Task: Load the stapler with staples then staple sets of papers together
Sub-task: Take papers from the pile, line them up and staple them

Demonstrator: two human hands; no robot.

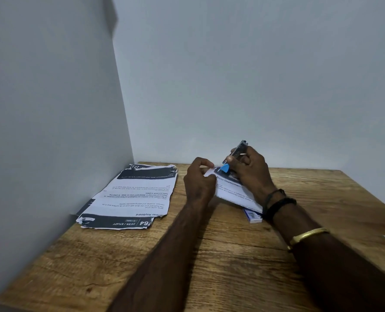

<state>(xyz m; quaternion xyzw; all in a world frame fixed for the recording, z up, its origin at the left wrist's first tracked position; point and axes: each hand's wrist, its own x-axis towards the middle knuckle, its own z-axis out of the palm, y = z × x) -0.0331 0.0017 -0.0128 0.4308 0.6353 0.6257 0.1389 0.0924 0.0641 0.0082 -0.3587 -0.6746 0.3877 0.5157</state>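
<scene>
My right hand (249,168) grips a small stapler (240,152) with a metal top and a blue tip, tilted up toward the wall. Its blue end sits at the corner of a printed paper set (234,192) that is lifted off the desk. My left hand (198,180) pinches that same corner of the paper set between thumb and fingers, right beside the stapler's tip. A second stack of printed papers (130,199) lies flat at the left, near the wall.
A small blue and white box (252,216) lies partly under the held papers. The wooden desk (220,255) meets grey walls at the back and left. Dark bands and a gold bangle are on my right wrist.
</scene>
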